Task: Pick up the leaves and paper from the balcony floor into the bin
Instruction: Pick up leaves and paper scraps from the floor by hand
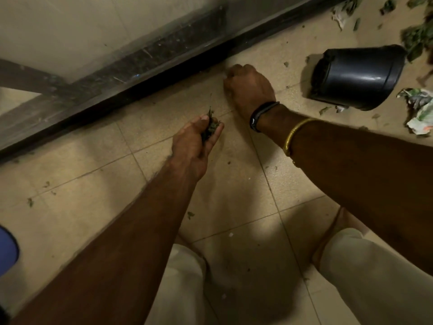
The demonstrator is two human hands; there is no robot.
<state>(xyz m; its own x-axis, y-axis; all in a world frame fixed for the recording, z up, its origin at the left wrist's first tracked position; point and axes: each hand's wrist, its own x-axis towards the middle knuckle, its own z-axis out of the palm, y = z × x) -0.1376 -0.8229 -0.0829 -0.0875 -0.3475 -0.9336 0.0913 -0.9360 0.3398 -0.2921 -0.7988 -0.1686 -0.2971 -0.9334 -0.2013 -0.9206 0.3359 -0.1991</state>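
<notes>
Left hand [196, 139] is gripping a bunch of leaves [211, 127], left of the tipped bin [358, 76]. Right hand [248, 90] is sitting curled nearer the bin; cannot tell what its grip holds. Leaves judged light, crumbly: gather loosely, not squeezing.

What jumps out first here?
At centre the left hand holds leaves; the right hand curls just beyond, by the dark sill. A black bin lies tipped over at upper right, with crumpled paper beside it.
</notes>
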